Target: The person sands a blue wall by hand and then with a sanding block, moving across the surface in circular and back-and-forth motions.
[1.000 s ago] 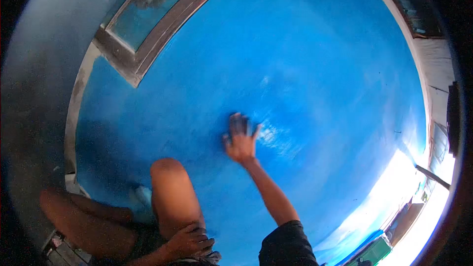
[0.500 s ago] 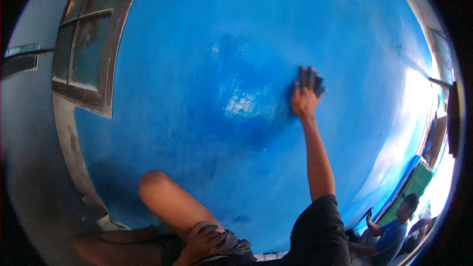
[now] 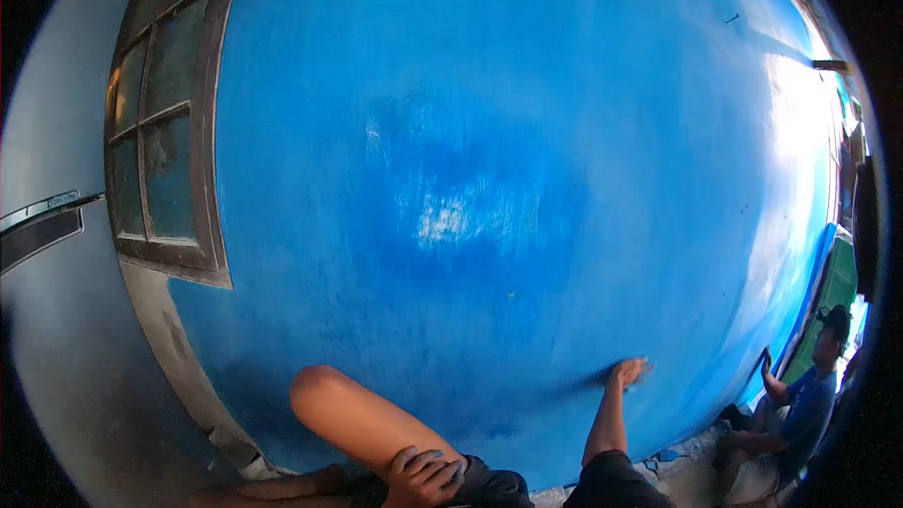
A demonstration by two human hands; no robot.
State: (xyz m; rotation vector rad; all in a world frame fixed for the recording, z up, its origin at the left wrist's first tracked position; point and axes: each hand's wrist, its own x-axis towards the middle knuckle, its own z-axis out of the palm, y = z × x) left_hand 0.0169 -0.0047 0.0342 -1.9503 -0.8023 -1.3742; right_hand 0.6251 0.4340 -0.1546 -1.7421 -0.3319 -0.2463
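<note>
My right hand (image 3: 628, 373) is low against the blue wall (image 3: 451, 320), right of centre, with the arm stretched forward. Motion smears its fingers, and a dark shadow falls on the wall to its left. My left hand (image 3: 425, 480) lies over my bare thigh (image 3: 376, 419), close to the dark shorts. Its fingers are stretched apart and look dark-stained, with nothing in them. Around the wall's middle, a deeper blue patch has a glossy white glare.
A wooden-framed window (image 3: 169, 113) is on the left beside a grey panel (image 3: 56, 348). At the lower right a seated person (image 3: 804, 414) in a blue shirt has one hand at the wall. A green board (image 3: 840, 268) stands behind that person. A nail (image 3: 732, 19) sticks out above.
My right hand has swept down the wall from mid-height to near its lower part. The view has shifted somewhat. My left hand stays on my thigh.
</note>
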